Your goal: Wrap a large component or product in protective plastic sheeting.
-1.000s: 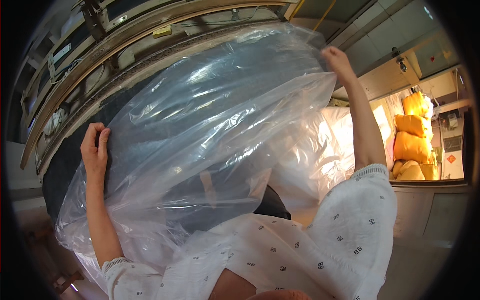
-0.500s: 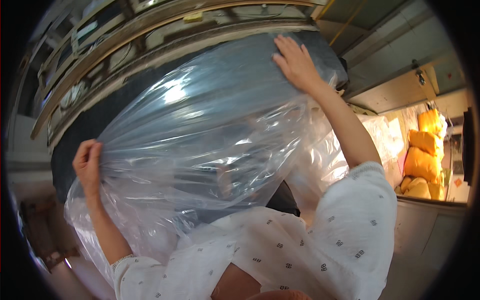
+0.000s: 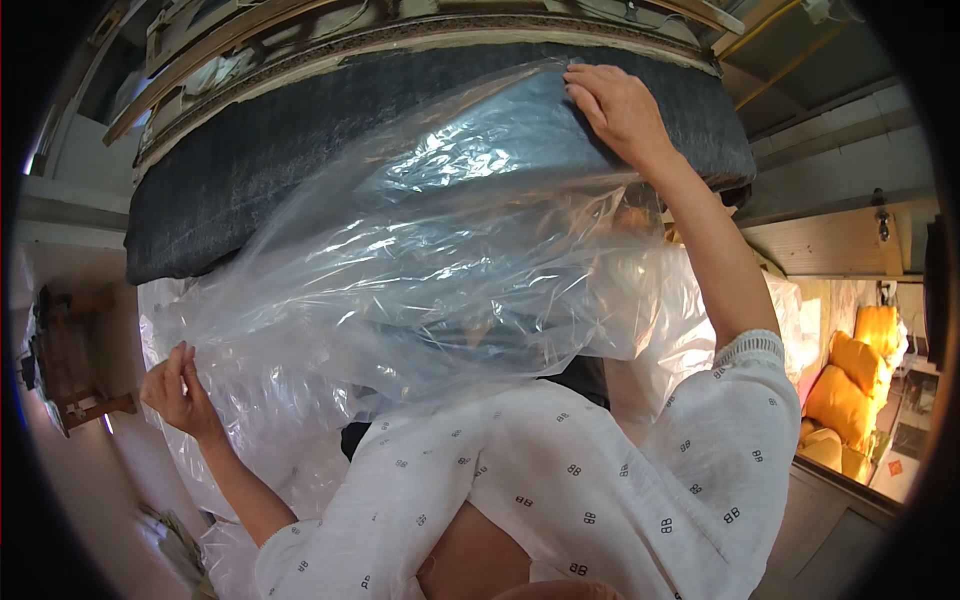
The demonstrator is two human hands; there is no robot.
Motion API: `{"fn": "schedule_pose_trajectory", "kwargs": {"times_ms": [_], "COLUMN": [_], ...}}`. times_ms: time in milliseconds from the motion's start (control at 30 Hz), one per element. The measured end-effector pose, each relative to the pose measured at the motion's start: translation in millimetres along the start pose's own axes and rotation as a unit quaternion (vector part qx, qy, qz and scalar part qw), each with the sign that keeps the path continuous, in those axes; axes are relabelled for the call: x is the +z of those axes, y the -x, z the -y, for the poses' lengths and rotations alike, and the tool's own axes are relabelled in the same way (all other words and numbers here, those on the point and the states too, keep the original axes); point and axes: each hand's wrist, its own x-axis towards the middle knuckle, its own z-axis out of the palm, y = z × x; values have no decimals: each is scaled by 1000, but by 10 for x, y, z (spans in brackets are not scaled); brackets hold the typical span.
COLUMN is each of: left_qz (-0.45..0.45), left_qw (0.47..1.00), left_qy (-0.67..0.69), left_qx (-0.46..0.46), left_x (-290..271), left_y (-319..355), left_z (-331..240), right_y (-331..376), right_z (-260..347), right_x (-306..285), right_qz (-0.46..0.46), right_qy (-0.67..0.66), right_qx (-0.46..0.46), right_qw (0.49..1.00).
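A wide, crinkled clear plastic sheet (image 3: 420,255) is stretched slantwise between my two hands. My left hand (image 3: 182,398), low on the left, has thumb and fingers pinched together at the sheet's left edge. Up at the far right, my right hand (image 3: 622,115) is curled over the sheet's far corner, its fingers closed on the film. Beneath lies a long work surface covered in dark cloth (image 3: 300,125). The near part of the film sags over its front edge toward my body, and glare hides some of its folds.
More clear plastic (image 3: 270,430) hangs in loose folds at the front left. A wooden rail (image 3: 215,60) runs behind the work surface. Stacked orange bundles (image 3: 850,385) stand beyond an opening at the right. A brown wooden frame (image 3: 80,360) is at the left.
My left hand has come down toward me, drawing the sheet off the left part of the dark cloth. My right hand, earlier spread flat on the film, has curled its fingers around the corner.
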Motion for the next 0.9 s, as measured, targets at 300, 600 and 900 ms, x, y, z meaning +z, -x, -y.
{"fn": "schedule_pose_trajectory", "kwargs": {"times_ms": [300, 600, 900], "left_qz": [83, -190, -51], "left_qw": [968, 760, 843], "left_qy": [144, 472, 396], "left_qx": [-189, -405, -361], "left_x": [292, 988, 2688], "left_y": [769, -1024, -1770], "left_z": [-45, 491, 513], "right_y": [-463, -764, -500], "right_z": [-663, -249, -1007], "right_x": [275, -82, 548], "right_qz": [22, -334, -299], "right_qy": [-281, -360, -180], "right_qx": [37, 267, 298], "right_qw": [959, 829, 888]}}
